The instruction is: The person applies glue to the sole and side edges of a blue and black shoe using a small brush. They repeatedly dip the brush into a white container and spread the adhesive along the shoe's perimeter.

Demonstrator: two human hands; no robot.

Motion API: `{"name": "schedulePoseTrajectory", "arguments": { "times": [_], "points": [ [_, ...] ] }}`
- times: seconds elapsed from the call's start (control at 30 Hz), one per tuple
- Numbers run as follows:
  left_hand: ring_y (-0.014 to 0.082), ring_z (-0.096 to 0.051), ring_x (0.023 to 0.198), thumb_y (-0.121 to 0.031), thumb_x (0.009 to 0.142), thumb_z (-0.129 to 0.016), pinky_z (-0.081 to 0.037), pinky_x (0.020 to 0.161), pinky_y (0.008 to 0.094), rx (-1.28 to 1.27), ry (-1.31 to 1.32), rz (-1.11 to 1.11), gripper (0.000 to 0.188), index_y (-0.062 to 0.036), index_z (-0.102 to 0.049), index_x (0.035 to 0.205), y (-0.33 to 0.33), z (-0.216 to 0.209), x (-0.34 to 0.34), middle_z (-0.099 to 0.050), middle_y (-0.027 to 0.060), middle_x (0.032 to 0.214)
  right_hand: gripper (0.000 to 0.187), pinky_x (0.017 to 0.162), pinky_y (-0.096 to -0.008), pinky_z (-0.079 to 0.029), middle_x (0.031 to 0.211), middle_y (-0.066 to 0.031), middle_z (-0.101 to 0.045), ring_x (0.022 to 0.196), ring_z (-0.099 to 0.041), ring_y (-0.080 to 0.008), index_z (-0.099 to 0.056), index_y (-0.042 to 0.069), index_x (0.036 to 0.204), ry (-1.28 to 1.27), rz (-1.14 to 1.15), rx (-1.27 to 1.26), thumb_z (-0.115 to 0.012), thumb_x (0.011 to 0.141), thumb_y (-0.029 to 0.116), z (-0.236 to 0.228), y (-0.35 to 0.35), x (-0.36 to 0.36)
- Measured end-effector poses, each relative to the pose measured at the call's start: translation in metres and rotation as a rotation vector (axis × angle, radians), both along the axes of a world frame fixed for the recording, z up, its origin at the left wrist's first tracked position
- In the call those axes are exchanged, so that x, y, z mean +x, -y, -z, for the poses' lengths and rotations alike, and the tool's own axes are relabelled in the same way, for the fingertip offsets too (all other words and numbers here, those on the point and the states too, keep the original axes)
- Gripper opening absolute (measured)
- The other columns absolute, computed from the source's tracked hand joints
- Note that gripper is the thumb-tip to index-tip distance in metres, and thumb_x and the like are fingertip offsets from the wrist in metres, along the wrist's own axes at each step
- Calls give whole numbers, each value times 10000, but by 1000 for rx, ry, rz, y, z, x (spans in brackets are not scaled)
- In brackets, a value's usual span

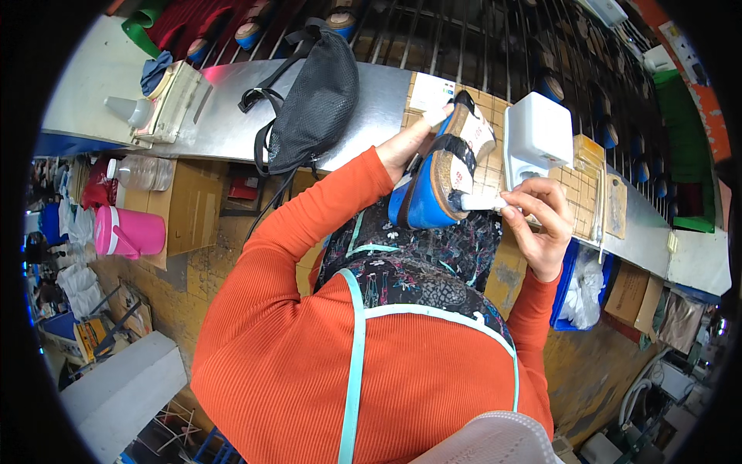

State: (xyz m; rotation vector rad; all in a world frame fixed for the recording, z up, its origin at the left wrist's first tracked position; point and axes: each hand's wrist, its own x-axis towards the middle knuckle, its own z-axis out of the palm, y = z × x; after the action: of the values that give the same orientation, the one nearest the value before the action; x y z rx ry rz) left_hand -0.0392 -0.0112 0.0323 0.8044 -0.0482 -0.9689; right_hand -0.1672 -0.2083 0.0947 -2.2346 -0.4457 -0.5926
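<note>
My left hand (407, 148) grips a sandal on a blue shoe last (421, 193), tilted above the work surface. Black straps cross the last, and its underside shows a tan, cork-like layer with pale patches. Some of the left fingers are hidden behind the last. From the right, my right hand (542, 218) pinches the white handle of a small brush (481, 203) between thumb and fingers. The brush's dark tip touches the near end of the sandal's underside. Just beyond the right hand stands a white plastic container (537, 131) with a cut-open side.
A gridded board (566, 189) lies on the metal bench (371, 93). Left of the sandal rests a black mesh bag (315, 104). Behind the bench, a rack of metal rods (483, 54) carries several more lasts. A blue crate (566, 298) with clear plastic stands below right; a pink bucket (131, 232) is at left.
</note>
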Motion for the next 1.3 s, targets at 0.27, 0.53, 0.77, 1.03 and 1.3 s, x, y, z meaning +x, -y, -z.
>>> {"name": "schedulePoseTrajectory", "arguments": {
  "times": [0.27, 0.53, 0.77, 1.03, 1.3],
  "points": [
    [244, -647, 1033, -506, 943, -523, -561, 874, 431, -345, -228, 296, 582, -121, -479, 1377, -7, 26, -25, -601, 126, 1254, 218, 682, -288, -355, 838, -9, -636, 714, -520, -142, -757, 121, 895, 56, -135, -116, -801, 682, 103, -11, -5, 18],
    [437, -545, 1007, -410, 970, -505, -555, 761, 428, -586, -706, 586, 613, 8, -369, 1397, -25, 41, -54, -468, 329, 1201, 178, 707, -279, -390, 836, -11, -628, 751, -547, -144, -761, 112, 899, -90, -285, -92, -782, 723, 123, -5, -6, 39],
    [463, -476, 1139, -650, 905, -455, -467, 960, 488, -964, -1220, 1000, 890, -37, -192, 1494, 4, 53, -70, -379, 351, 1298, 171, 653, -285, -445, 861, -30, -617, 802, -539, -163, -764, 86, 890, -144, -399, -201, -798, 734, 145, -1, 3, 49],
    [197, -328, 1364, -393, 894, -643, -216, 1167, 346, -356, 312, 7, 807, -93, -212, 1508, -23, 65, -105, -313, 96, 1511, 189, 688, -291, -403, 880, -14, -617, 794, -520, -162, -764, 120, 891, -107, -427, -282, -801, 714, 176, 5, 10, 50],
    [191, -373, 1331, -351, 886, -668, -280, 1141, 343, 36, 724, 139, 787, -79, -251, 1496, -28, 71, -105, -343, 105, 1490, 174, 726, -296, -389, 893, -6, -610, 776, -540, -154, -760, 108, 890, -338, -493, -102, -790, 752, 210, 2, 12, 64]
  ]
}}
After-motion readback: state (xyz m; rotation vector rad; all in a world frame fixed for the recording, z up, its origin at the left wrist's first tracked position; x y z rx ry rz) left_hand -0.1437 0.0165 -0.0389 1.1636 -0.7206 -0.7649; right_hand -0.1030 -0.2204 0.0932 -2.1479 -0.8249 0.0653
